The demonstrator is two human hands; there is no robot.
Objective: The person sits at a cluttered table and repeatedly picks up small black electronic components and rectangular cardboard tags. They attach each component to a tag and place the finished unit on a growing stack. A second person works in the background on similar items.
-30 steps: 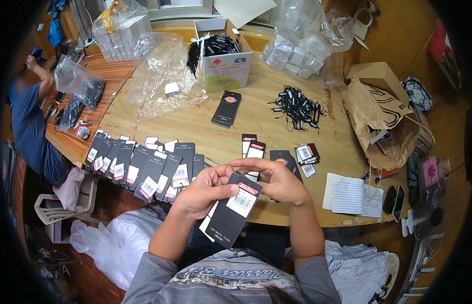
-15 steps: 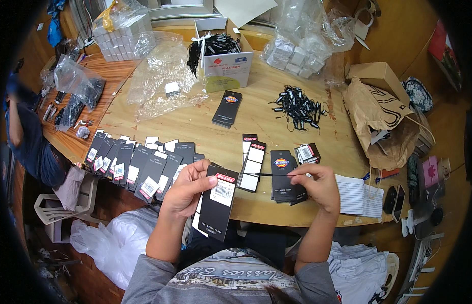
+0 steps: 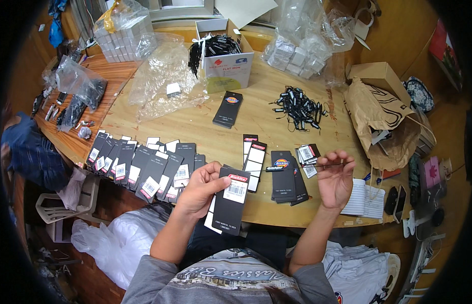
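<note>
One black tag (image 3: 230, 210) sits pinched in the left hand (image 3: 208, 187), thumb on top near its upper left edge. It extends right of and below the thumb, long axis running nearly straight toward the body, red-banded end farthest away. The right hand (image 3: 336, 180), fingers half curled, pinches a cord (image 3: 286, 168), seemingly between fingertips, pointing left above dark cards (image 3: 282, 185).
</note>
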